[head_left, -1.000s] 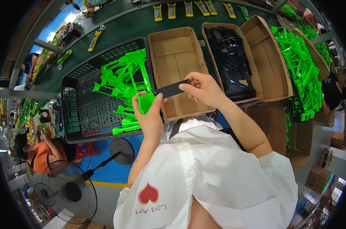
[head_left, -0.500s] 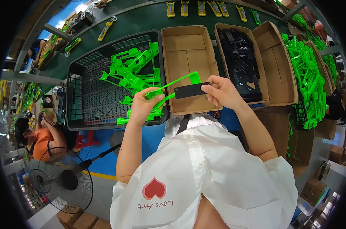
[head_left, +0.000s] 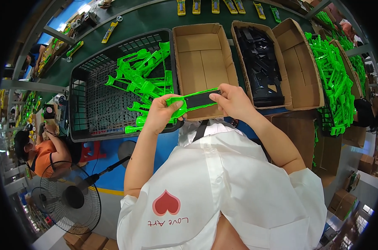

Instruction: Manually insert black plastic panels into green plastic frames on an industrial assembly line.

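Observation:
My left hand (head_left: 160, 113) is closed on one end of a bright green plastic frame (head_left: 178, 106), held just above the near edge of a cardboard box. Within the frame's long opening lies a flat black rectangular panel (head_left: 198, 100). My right hand (head_left: 234, 102) pinches the panel's right end, with the fingers also around the far end of the frame; how far the panel is seated there is hidden by the fingers. To the left, a black plastic crate (head_left: 78, 125) holds several similar green frames (head_left: 145, 81).
An open cardboard box (head_left: 203, 39) stands ahead; another box (head_left: 239, 50) holds black panels (head_left: 259, 62). Green frames (head_left: 332, 83) are heaped at right. Yellow units (head_left: 216, 6) line the green conveyor belt (head_left: 155, 18). A fan (head_left: 72, 196) and a seated person (head_left: 51, 152) are at left.
The black panel has moved from in front of the green frame into its opening. My right hand has shifted to the frame's far end, and the frame now lies flatter.

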Demonstrator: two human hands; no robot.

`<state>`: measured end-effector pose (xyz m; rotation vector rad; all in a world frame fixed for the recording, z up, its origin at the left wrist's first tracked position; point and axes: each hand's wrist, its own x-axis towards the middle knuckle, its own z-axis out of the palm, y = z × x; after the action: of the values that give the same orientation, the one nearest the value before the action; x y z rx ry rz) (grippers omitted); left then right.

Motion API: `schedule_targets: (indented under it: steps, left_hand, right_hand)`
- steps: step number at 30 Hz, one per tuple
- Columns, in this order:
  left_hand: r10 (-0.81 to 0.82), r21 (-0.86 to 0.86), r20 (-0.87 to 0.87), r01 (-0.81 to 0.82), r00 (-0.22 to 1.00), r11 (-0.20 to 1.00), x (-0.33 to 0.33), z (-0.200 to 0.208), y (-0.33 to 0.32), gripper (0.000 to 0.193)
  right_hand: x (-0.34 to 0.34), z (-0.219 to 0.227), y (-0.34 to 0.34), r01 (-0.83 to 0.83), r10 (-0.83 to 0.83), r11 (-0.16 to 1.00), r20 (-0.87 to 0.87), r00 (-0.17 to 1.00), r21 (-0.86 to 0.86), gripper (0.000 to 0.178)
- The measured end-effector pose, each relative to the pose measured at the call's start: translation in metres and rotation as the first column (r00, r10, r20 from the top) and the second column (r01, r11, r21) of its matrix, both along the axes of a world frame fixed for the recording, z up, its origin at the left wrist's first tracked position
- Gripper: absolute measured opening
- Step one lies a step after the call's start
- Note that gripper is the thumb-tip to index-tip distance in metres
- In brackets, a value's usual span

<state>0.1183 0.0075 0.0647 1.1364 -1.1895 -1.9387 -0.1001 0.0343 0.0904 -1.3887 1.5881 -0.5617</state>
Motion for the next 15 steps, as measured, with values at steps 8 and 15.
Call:
schedule_targets:
  steps: [8, 15]
  left_hand:
    - [-0.019, -0.057, 0.006, 0.019, 1.000, 0.998, -0.003, -0.007, -0.001, 0.016]
    - [-0.063, -0.094, 0.041, 0.067, 0.997, 0.993, -0.012, -0.010, -0.002, 0.013]
  right_hand:
    - [0.000, -0.012, 0.000, -0.148, -0.025, 0.963, -0.621, 0.784, -0.226, 0.035]
    - [-0.021, -0.030, -0.001, 0.043, -0.042, 0.998, -0.015, 0.999, 0.051, 0.037]
